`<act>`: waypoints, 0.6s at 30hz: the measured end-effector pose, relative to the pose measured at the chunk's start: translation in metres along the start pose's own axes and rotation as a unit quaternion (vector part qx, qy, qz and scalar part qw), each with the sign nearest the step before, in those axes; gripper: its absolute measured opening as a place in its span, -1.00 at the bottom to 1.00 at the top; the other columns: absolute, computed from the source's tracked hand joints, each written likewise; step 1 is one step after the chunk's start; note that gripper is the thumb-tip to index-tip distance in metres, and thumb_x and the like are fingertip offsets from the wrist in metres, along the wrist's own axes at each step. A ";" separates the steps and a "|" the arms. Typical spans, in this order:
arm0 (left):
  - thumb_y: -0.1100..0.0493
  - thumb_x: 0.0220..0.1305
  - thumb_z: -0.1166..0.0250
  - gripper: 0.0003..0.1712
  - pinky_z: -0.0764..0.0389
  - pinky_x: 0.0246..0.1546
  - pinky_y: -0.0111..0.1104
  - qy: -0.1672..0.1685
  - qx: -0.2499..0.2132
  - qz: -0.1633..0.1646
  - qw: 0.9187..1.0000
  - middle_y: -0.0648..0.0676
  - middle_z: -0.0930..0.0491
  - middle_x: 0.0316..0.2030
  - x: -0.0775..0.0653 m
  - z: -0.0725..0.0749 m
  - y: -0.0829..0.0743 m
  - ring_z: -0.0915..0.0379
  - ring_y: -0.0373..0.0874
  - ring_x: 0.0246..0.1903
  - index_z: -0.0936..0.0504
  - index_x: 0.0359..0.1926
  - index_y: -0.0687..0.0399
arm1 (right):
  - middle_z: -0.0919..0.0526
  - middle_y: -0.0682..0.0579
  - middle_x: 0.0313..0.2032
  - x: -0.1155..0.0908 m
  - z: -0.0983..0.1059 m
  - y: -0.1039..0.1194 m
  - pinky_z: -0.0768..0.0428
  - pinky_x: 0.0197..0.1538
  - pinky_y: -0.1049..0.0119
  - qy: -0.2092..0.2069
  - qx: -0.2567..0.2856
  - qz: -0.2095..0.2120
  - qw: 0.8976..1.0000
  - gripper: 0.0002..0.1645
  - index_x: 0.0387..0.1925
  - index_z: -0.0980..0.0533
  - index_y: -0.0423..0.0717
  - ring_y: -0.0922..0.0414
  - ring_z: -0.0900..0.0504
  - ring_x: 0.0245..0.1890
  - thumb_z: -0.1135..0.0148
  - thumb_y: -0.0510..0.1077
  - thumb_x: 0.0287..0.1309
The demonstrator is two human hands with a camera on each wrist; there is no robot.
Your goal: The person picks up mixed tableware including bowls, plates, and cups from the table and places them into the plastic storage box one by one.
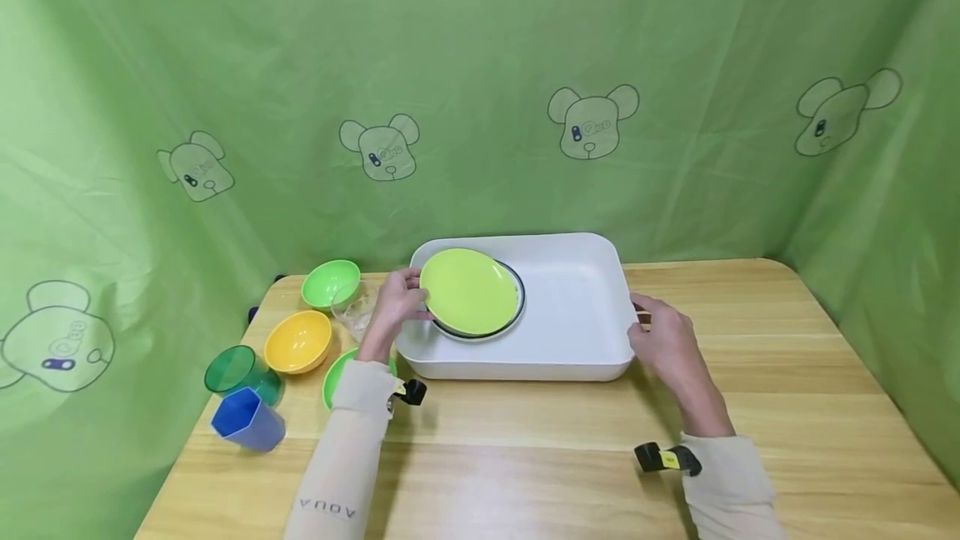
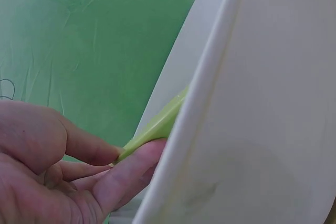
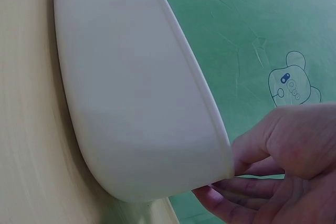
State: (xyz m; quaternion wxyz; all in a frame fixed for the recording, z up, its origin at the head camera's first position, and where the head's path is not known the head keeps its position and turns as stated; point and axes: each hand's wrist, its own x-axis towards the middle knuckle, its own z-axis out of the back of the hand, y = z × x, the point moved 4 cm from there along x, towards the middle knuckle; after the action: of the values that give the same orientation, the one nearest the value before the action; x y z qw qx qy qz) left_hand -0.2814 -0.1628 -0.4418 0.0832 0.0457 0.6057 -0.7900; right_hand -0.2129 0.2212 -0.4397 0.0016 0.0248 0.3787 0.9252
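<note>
My left hand (image 1: 399,300) pinches a yellow-green plate (image 1: 467,292) by its left edge, thumb on one face and fingers on the other. That plate lies tilted over a dark-rimmed plate (image 1: 519,297) inside a white rectangular tub (image 1: 573,307), covering most of it. In the left wrist view, the tub's wall (image 2: 273,77) hides much of the yellow-green plate (image 2: 157,129). At the tub's right end, my right hand (image 1: 667,342) holds the rim with thumb and curled fingers. The right wrist view shows those fingertips (image 3: 210,195) at the tub's corner.
Left of the tub stand a green bowl (image 1: 330,284), a clear cup (image 1: 351,315), an orange bowl (image 1: 298,342) and another green bowl (image 1: 333,382), partly behind my left arm. Farther left are a green cup (image 1: 240,372) and a blue cup (image 1: 251,423). A green curtain (image 1: 480,190) backs the wooden table (image 1: 525,457).
</note>
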 end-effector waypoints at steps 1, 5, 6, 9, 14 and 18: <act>0.53 0.29 -0.05 -0.43 -0.79 -0.23 -0.14 0.003 0.005 -0.002 1.000 0.39 -0.53 0.07 0.001 0.000 0.000 -0.61 0.12 -0.18 -0.41 0.34 0.47 | -0.54 -0.50 0.14 0.000 0.000 0.000 -0.66 -0.11 0.10 0.000 0.000 0.000 1.000 -0.35 0.39 -0.29 -0.50 -0.33 -0.56 0.11 0.01 -0.37 0.27; 0.54 0.31 -0.05 -0.46 -0.79 -0.22 -0.16 0.011 0.031 -0.010 0.999 0.44 -0.57 0.05 0.003 -0.001 -0.002 -0.65 0.19 -0.16 -0.43 0.32 0.50 | -0.53 -0.50 0.16 0.000 0.000 0.000 -0.66 -0.13 0.12 0.001 0.000 -0.002 1.000 -0.35 0.39 -0.29 -0.51 -0.34 -0.56 0.12 0.01 -0.37 0.27; 0.54 0.31 -0.04 -0.48 -0.79 -0.22 -0.16 0.012 0.040 -0.013 0.999 0.45 -0.58 0.03 0.004 -0.001 -0.002 -0.66 0.19 -0.17 -0.45 0.30 0.50 | -0.52 -0.50 0.16 0.000 0.000 0.000 -0.66 -0.14 0.12 0.001 -0.001 -0.002 1.000 -0.35 0.39 -0.29 -0.51 -0.34 -0.56 0.12 0.01 -0.37 0.27; 0.55 0.26 -0.05 -0.63 -0.79 -0.24 -0.16 0.014 0.089 -0.020 0.996 0.36 -0.59 -0.15 0.006 -0.003 -0.003 -0.67 0.17 -0.26 -0.55 0.08 0.50 | -0.52 -0.50 0.17 0.000 0.000 0.000 -0.66 -0.15 0.12 0.000 -0.002 0.000 1.000 -0.35 0.39 -0.29 -0.51 -0.35 -0.56 0.12 0.01 -0.37 0.27; 0.52 0.20 -0.08 -0.86 -0.79 -0.24 -0.12 0.028 0.175 -0.024 0.984 0.13 -0.34 -0.45 0.007 -0.005 -0.007 -0.65 0.17 -0.36 -0.35 -0.45 0.32 | -0.52 -0.50 0.17 0.001 0.000 0.000 -0.66 -0.17 0.14 0.002 0.001 -0.003 1.000 -0.35 0.39 -0.29 -0.51 -0.34 -0.55 0.12 0.01 -0.38 0.28; 0.45 0.23 -0.10 -0.82 -0.79 -0.23 -0.13 0.045 0.227 -0.022 0.973 0.09 -0.34 -0.49 0.007 -0.007 -0.009 -0.59 0.09 -0.41 -0.36 -0.48 0.22 | -0.51 -0.50 0.18 0.001 -0.001 0.000 -0.66 -0.17 0.16 0.007 0.004 -0.009 1.000 -0.35 0.41 -0.27 -0.50 -0.33 -0.54 0.13 0.00 -0.38 0.29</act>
State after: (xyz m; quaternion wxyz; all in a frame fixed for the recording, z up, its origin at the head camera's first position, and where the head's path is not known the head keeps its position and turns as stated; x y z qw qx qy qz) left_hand -0.2901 -0.1549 -0.4366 0.0258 0.0855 0.4150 -0.9054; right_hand -0.2138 0.2209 -0.4404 0.0075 0.0148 0.3825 0.9238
